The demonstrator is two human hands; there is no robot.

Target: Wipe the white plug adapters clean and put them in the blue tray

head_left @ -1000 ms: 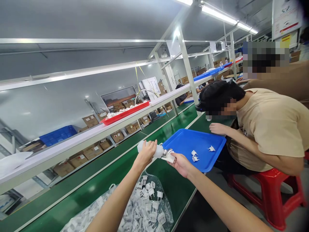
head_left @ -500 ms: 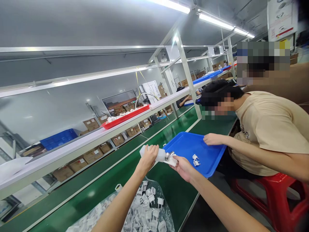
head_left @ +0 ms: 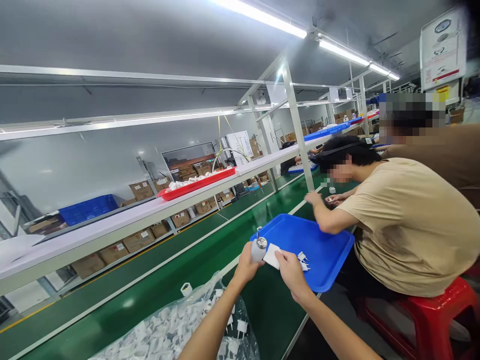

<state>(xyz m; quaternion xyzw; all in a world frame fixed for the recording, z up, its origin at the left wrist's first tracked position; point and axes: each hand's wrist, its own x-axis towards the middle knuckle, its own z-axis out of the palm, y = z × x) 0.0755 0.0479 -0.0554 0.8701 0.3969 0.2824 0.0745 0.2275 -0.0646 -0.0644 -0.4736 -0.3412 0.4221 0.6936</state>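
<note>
My left hand [head_left: 247, 266] is wrapped round a whitish dispenser bottle [head_left: 258, 250] with a metal top, held roughly upright. Just to its right, my right hand [head_left: 291, 270] pinches a folded white cloth [head_left: 273, 256]; whether it is cloth or paper I cannot tell for sure. Both hands are above the green work surface, by the near left edge of a blue tray [head_left: 318, 280]. A few white plug adapters [head_left: 303, 260] lie in that tray, close to my right fingers. Below my left forearm a clear plastic bag [head_left: 165, 320] holds many white plug parts.
A single white plug piece [head_left: 186, 289] sits on the green bench [head_left: 146, 295] beside the bag. The red tray [head_left: 198, 184] of white parts stands on the raised shelf. To the right, a co-worker [head_left: 416, 225] sits on a red stool [head_left: 431, 315], leaning over the bench.
The bottle has gone from tilted over the white cloth to upright, and the two have come apart. The co-worker's hand has left the blue tray and moved farther along the bench.
</note>
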